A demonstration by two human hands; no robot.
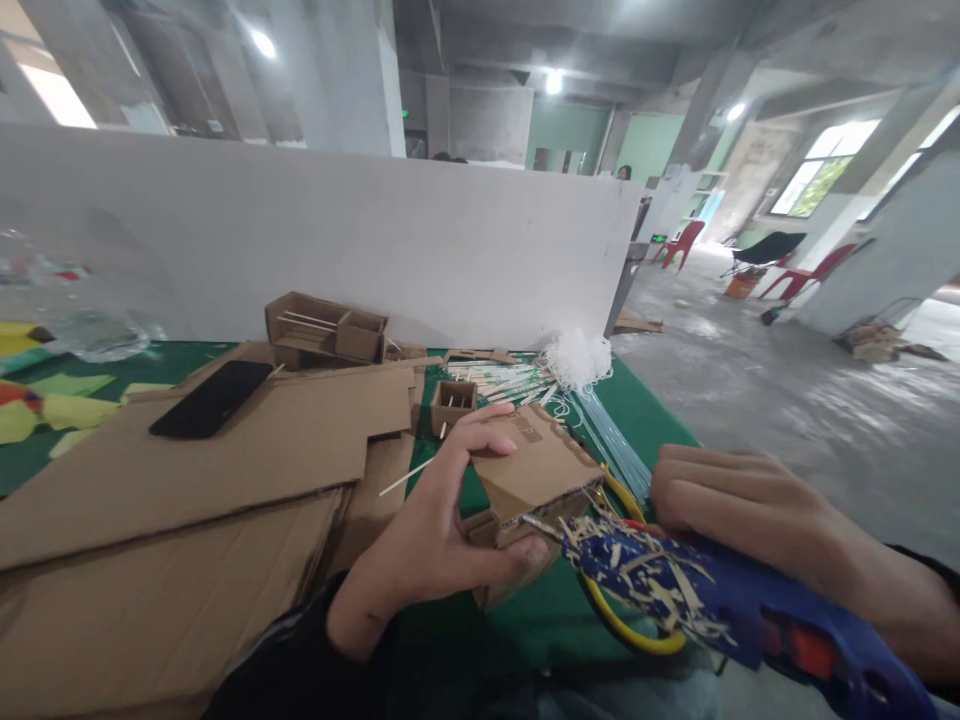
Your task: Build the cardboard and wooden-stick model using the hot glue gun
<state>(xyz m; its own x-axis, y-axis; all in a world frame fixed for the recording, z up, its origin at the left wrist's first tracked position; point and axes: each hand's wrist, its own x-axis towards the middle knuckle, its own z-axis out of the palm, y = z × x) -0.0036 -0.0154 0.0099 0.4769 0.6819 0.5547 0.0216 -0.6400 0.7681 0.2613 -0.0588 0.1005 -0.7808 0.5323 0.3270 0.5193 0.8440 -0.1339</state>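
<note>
A small cardboard box is gripped in my left hand, fingers on its top and thumb at its near lower side. My right hand is closed round a blue glue gun, whose front is crusted with pale dried strands. The gun's metal tip meets the box's near edge. Behind the gun lies a yellow ring-shaped thing, partly covered by it. A thin white stick lies left of my left hand. Just beyond that hand stands a small open cardboard box.
Flat cardboard sheets cover the left of the green table, with a black phone on them. A larger cardboard box, sticks, white stringy material and clear rods lie before a white partition.
</note>
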